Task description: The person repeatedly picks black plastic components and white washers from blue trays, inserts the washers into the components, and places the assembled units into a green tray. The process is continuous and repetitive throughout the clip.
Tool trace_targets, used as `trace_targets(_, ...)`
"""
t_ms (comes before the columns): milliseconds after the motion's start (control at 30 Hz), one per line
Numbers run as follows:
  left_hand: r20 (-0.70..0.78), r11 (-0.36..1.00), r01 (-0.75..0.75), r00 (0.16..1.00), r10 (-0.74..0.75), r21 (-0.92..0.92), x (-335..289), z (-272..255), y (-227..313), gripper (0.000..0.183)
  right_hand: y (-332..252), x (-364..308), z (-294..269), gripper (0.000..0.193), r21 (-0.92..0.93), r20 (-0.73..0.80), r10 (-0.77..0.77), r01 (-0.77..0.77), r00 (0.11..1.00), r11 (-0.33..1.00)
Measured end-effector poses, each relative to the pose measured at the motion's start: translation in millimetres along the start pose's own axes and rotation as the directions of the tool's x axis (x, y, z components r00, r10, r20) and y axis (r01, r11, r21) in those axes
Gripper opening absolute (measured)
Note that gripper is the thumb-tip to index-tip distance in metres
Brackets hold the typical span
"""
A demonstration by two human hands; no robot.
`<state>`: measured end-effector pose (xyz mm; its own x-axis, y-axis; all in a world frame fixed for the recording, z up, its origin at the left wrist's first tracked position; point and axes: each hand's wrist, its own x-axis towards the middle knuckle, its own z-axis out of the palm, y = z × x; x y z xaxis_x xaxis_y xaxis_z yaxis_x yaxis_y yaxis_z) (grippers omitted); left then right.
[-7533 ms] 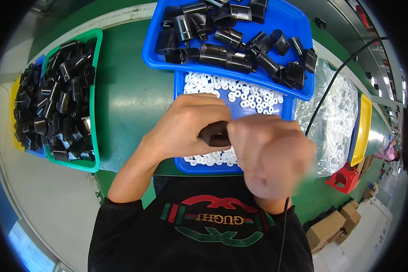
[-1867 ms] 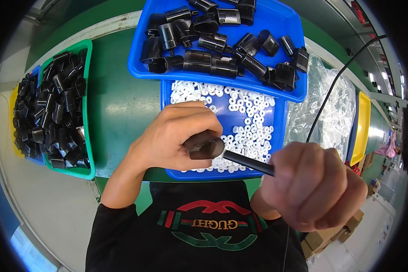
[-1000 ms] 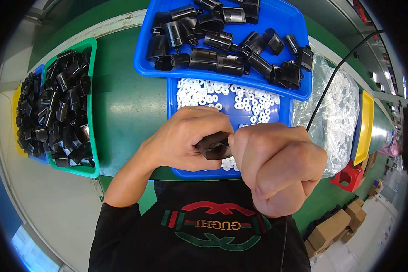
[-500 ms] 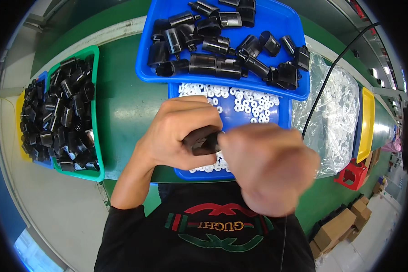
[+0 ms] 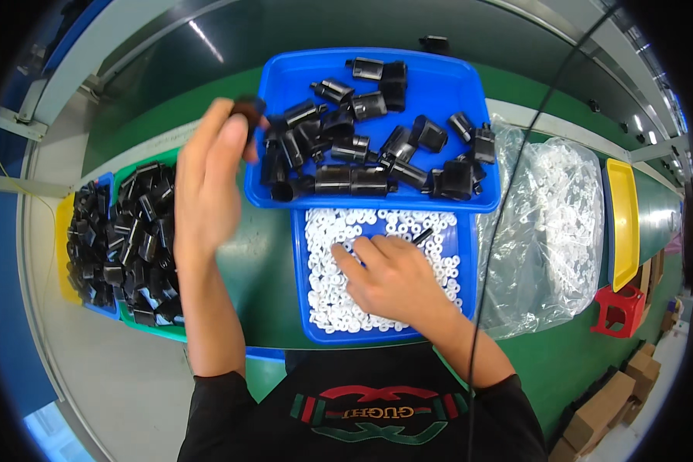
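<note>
My left hand is raised at the left end of the upper blue tray, its fingers closed on a black plastic housing, which is blurred. Several similar black cylindrical housings lie scattered in that tray. Lower down, my right hand is over a second blue tray full of small white washers. Its thumb and forefinger reach down among the washers. A short black rod juts out from its curled fingers; the gripped part is hidden beneath the hand.
Left of the trays, a green bin and a blue bin hold more black housings. To the right lie a clear plastic bag of white washers and a yellow tray. A dark cable crosses the view before the bag.
My hands were together at a black housing over the washer tray and have parted. The left has carried a housing up and left; the right has come down to the washers.
</note>
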<state>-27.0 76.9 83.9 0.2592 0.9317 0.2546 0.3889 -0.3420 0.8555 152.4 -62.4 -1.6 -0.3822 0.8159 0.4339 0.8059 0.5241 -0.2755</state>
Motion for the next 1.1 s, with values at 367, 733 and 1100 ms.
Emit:
trace_targets(367,0.013,0.716,0.166,0.971,-0.238,0.678,184,1,-145,0.074,8,-10,18,0.008,0.017,0.014,0.009,-0.01,1.0,1.0)
trace_targets(733,0.109,0.718,-0.182,0.983,0.147,0.671,194,40,-107,0.047,9,-13,18,0.009,-0.001,0.039,0.048,-0.048,0.998,0.999)
trace_targets(1100,0.682,0.665,-0.623,0.695,0.23,0.411,147,113,-45,0.046,11,-14,18,0.01,0.043,0.051,0.055,-0.058,0.997,0.997)
